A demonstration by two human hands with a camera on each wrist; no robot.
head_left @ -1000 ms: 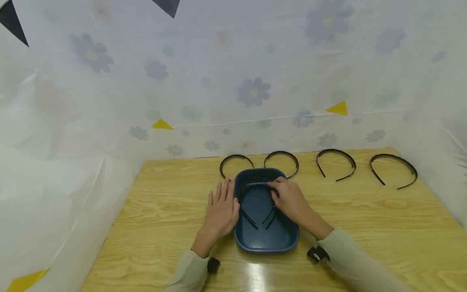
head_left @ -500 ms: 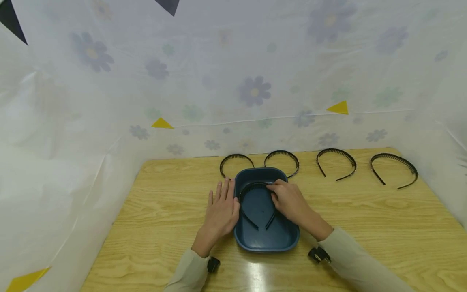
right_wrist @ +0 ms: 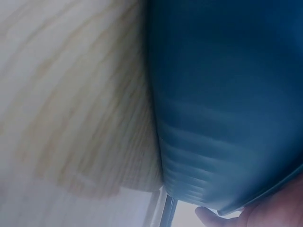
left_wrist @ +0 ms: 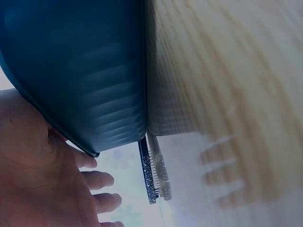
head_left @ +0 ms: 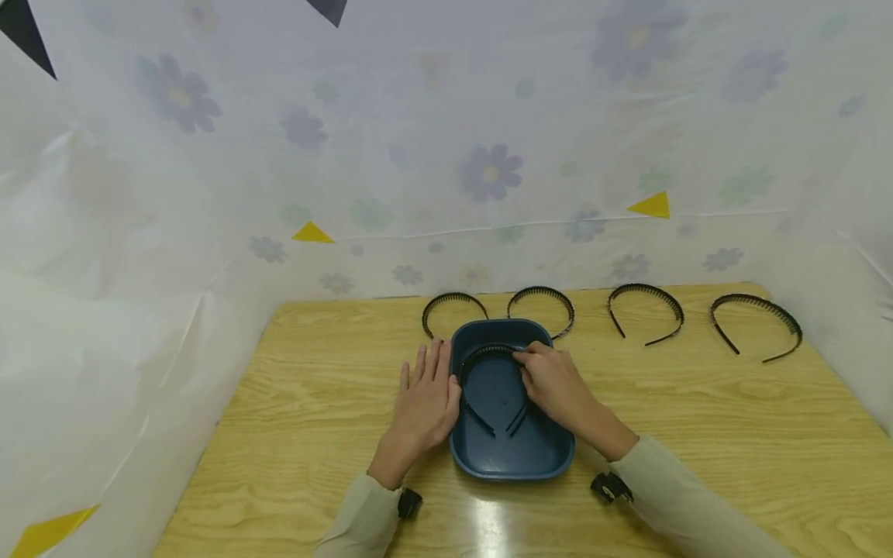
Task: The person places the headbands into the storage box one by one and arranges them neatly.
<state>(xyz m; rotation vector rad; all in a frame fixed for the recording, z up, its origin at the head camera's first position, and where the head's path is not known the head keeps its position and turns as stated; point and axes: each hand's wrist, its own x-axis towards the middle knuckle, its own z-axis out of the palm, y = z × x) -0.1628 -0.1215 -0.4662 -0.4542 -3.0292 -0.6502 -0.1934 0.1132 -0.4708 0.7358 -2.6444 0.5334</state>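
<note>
A dark blue plastic tub [head_left: 512, 463] stands on the table in the head view. Inside it lie black toothed headbands [head_left: 481, 354], apparently two nested together, their tips toward the near side. My right hand [head_left: 560, 389] reaches over the tub's right rim and pinches the upper right part of a headband. My left hand [head_left: 423, 407] rests against the tub's left side with its fingers straight. In the left wrist view, the left hand [left_wrist: 47, 175] is at the tub's rim. In the right wrist view the tub's wall [right_wrist: 227, 118] hides most of the right hand [right_wrist: 272, 208].
Behind the tub lie two more headbands, a left one [head_left: 453, 297] and a right one [head_left: 540, 291], partly hidden by it. Two others, a nearer one [head_left: 645, 288] and a far right one [head_left: 760, 301], lie along the wooden table's [head_left: 314, 387] back. A flowered sheet [head_left: 391, 186] rises behind.
The arcs of the headbands in the tub, visibly apart one second ago, now lie almost together. My right hand keeps its pinch and my left hand has stayed in place.
</note>
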